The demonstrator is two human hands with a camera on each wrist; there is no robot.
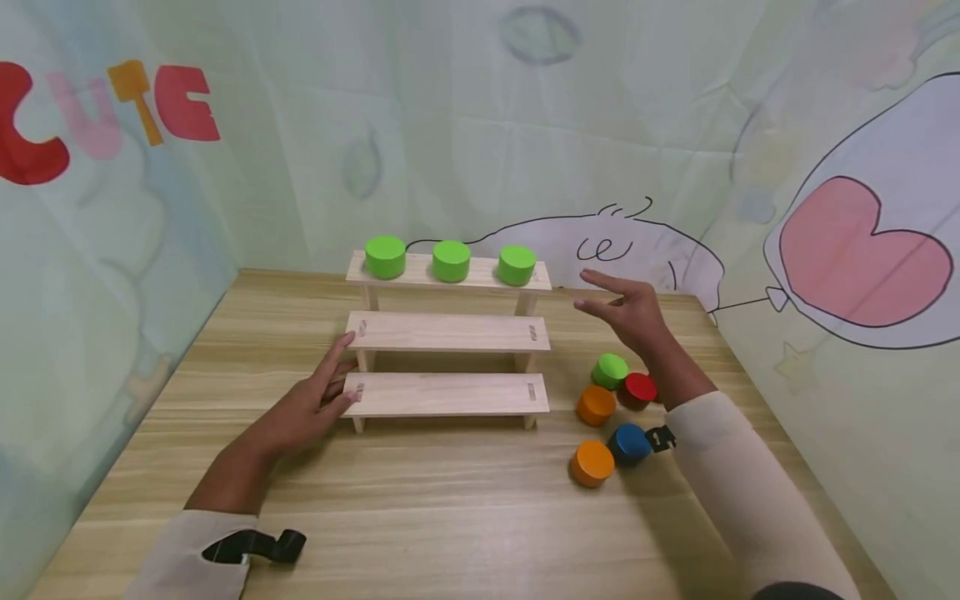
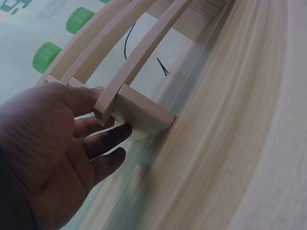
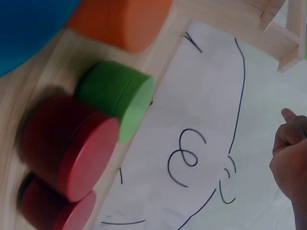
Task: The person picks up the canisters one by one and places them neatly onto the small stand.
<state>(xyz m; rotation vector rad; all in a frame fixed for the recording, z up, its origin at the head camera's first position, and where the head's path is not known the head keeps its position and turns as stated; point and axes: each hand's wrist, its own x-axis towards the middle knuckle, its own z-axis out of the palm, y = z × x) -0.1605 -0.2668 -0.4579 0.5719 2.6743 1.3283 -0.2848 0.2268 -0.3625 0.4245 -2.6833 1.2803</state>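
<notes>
Our left hand (image 1: 303, 410) pinches the pale tiered shelf (image 1: 450, 331); our right hand (image 1: 634, 313) spreads; woodgrain table (image 1: 420, 517), cartoon walls (image 1: 300, 108)

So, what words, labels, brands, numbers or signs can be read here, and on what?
"CUTE": large letters on the backdrop, head view's left.
Green marks, left wrist view's top-left corner: too unclear to read.
Coloured blocks and wooden rack: no readable text.

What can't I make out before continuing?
Head: most of the second red block, behind the right forearm.
Right wrist: part of the blue block, past the top left corner; part of the right hand, past the right edge.
Left wrist: most of the farthest shelved green block, past the top edge.
</notes>
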